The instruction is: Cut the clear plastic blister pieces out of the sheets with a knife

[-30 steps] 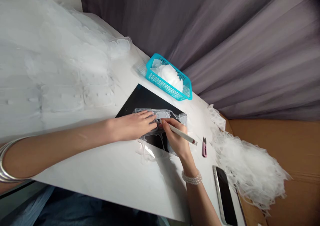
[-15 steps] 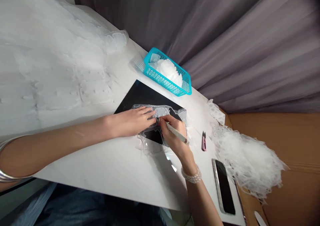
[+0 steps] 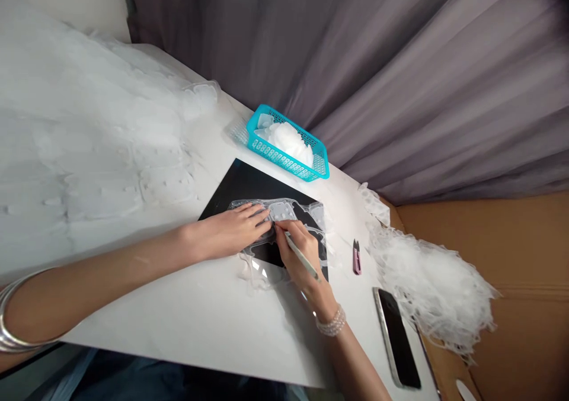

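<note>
A black mat [image 3: 242, 183] lies on the white table [image 3: 191, 306]. On it rests a thin clear plastic piece [image 3: 284, 210] with cut-out shapes. My left hand [image 3: 231, 230] lies flat on the plastic, fingers stretched and pressing it down. Just to its right, my right hand [image 3: 300, 256] grips a slim white pen-like tool [image 3: 301, 257], whose tip meets the plastic beside my left fingertips. A bead bracelet sits on my right wrist, silver bangles on my left forearm.
A turquoise basket [image 3: 288, 158] with white bits stands behind the mat. Small pink snips [image 3: 356, 256] and a dark phone [image 3: 396, 337] lie to the right, next to a heap of white scraps [image 3: 433, 285]. Clear plastic sheets [image 3: 89, 140] cover the table's left. A grey curtain [image 3: 355, 63] hangs behind.
My right hand has turned so the tool's rear end swings toward me, its tip staying on the plastic. The left hand stays pressed down. The view drifted slightly.
</note>
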Action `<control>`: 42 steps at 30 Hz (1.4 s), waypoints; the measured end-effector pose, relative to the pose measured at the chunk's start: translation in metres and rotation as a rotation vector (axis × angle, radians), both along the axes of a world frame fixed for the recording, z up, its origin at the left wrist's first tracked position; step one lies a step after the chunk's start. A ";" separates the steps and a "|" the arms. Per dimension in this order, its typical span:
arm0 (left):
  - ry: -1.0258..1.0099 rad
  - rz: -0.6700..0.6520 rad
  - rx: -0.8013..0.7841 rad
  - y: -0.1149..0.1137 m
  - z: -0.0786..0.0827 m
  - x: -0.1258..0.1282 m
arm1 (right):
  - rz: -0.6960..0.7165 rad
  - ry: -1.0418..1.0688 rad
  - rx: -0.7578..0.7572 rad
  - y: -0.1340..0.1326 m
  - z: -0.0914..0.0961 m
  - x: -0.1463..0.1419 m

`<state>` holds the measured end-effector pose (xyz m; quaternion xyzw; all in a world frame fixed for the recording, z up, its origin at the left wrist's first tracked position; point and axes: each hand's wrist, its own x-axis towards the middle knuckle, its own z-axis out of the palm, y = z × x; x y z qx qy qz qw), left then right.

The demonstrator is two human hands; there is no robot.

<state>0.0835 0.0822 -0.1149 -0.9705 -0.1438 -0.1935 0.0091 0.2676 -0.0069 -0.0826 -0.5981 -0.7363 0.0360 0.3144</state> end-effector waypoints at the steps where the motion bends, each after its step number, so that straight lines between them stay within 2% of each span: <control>1: 0.010 0.004 0.006 0.000 0.002 0.000 | -0.013 0.029 -0.023 -0.002 0.003 0.000; 6: 0.094 -0.001 0.040 -0.003 0.012 -0.003 | -0.059 0.059 -0.098 -0.005 0.013 0.000; 10: 0.099 0.004 0.039 -0.003 0.012 -0.003 | -0.048 0.007 -0.085 -0.003 0.007 -0.001; 13: 0.083 0.002 0.046 -0.002 0.007 -0.002 | 0.015 -0.140 -0.050 0.001 -0.002 -0.001; 16: 0.067 -0.005 0.040 -0.001 0.003 -0.001 | 0.071 -0.341 -0.079 0.003 -0.008 -0.001; 20: 0.049 -0.003 0.030 0.001 -0.003 -0.001 | 0.069 -0.556 -0.142 0.004 -0.006 -0.006; 23: 0.053 -0.001 0.043 0.002 -0.010 -0.001 | 0.062 -0.600 -0.162 0.004 -0.004 -0.012; 25: 0.058 0.007 0.047 0.003 -0.014 -0.001 | 0.066 -0.519 -0.165 0.005 -0.006 -0.015; 27: 0.060 0.007 0.047 0.004 -0.016 -0.002 | 0.074 -0.326 -0.157 0.009 -0.009 -0.013; 30: 0.059 0.003 0.039 0.004 -0.015 -0.003 | -0.039 0.221 -0.122 0.015 -0.009 0.010; 32: 0.068 0.016 0.036 0.004 -0.013 -0.004 | -0.181 0.538 -0.071 0.014 -0.002 0.045; 36: 0.098 0.027 0.031 0.001 -0.006 -0.005 | -0.372 0.775 0.091 -0.002 0.022 0.138; 38: 0.092 0.017 0.002 0.000 -0.004 -0.005 | -0.410 0.853 0.114 -0.012 0.030 0.169; 40: 0.059 0.011 -0.048 0.001 0.000 -0.005 | -0.420 0.914 0.113 -0.017 0.032 0.175; 42: -0.002 -0.016 -0.133 0.003 0.006 -0.006 | -0.411 0.961 0.102 -0.018 0.032 0.158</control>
